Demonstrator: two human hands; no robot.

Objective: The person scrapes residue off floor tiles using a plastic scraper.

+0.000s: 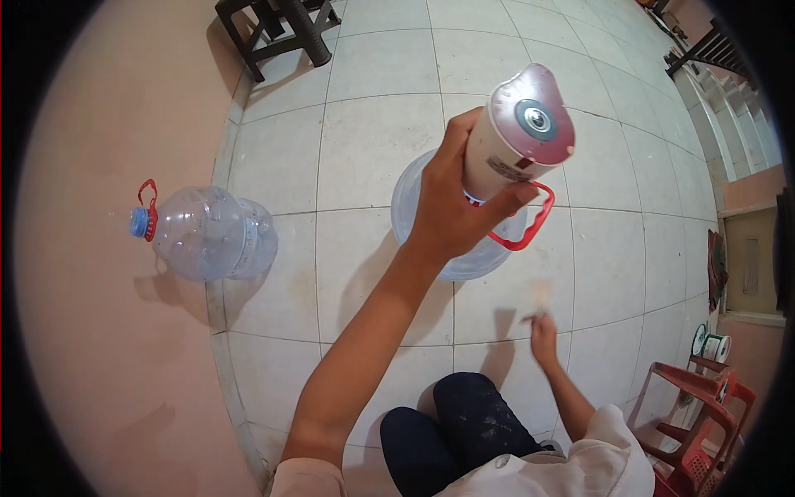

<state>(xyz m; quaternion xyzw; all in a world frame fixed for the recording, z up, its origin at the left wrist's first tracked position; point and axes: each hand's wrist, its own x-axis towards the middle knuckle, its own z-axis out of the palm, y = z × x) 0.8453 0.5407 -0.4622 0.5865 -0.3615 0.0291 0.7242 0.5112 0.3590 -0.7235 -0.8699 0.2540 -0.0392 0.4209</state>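
Note:
My left hand [451, 195] is wrapped around a white electric water bottle pump [501, 153] with a shiny pinkish top and a round button. The pump stands over the mouth of a large clear plastic water bottle [410, 199] on the floor; my hand and the pump hide the joint between them. A red carrying handle [542, 219] sticks out at the bottle's neck. Lower right, my right hand [542, 335] is closed near my knee. A pale, motion-smeared thing [541, 291] shows at its fingertips, too blurred to name.
A second clear bottle [211, 232], with blue cap and red handle, is by the left wall. A dark stool [286, 33] stands at the upper left. On the right are a red plastic chair [696, 406], a spool [719, 346] and white steps [729, 116]. The floor [373, 157] is pale tile.

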